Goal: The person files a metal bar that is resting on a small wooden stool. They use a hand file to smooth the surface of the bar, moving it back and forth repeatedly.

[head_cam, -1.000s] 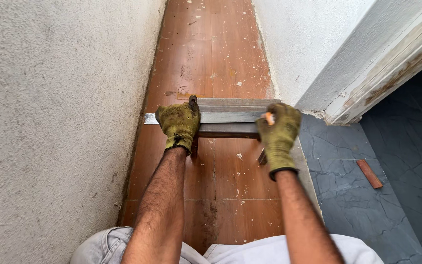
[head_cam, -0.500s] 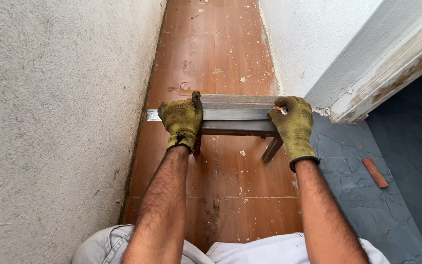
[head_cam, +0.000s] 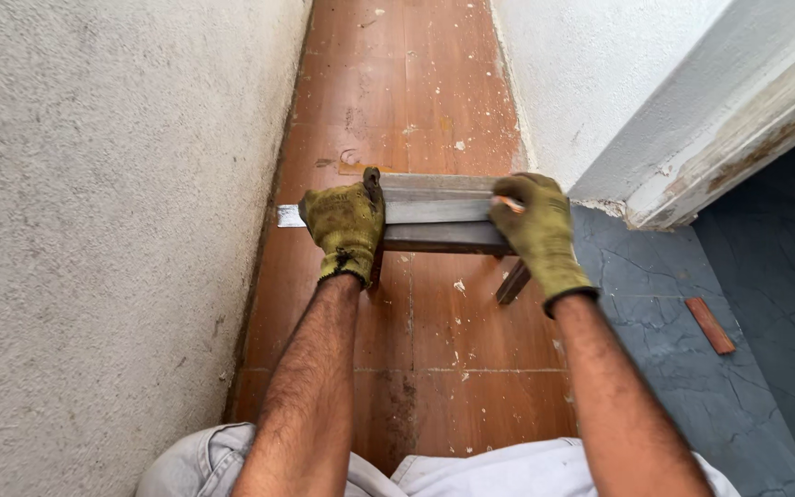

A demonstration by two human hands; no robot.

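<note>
- A rough plastered wall (head_cam: 94,230) fills the left side, running from near to far.
- A white wall (head_cam: 600,83) with a worn door frame (head_cam: 738,138) stands on the far right.
- A reddish-brown tiled floor (head_cam: 397,92), flecked with white specks, stretches away between the two walls; a dark grey floor (head_cam: 692,387) adjoins it on the right.
- A small dark wooden stool (head_cam: 443,241) stands on the brown tiles, one slanted leg showing under its right end.
- A grey metal bar (head_cam: 434,201) lies crosswise on top of the stool, its left end sticking out toward the plastered wall.
- The left hand (head_cam: 344,225), in a yellow-green work glove, is wrapped over the bar near its left end, fingers curled down on it.
- The right hand (head_cam: 540,230), gloved alike, rests at the bar's right end and pinches a thin orange pencil (head_cam: 506,202) with its tip against the metal.
- A small reddish strip (head_cam: 710,324) lies on the grey floor, well apart to the right.
</note>
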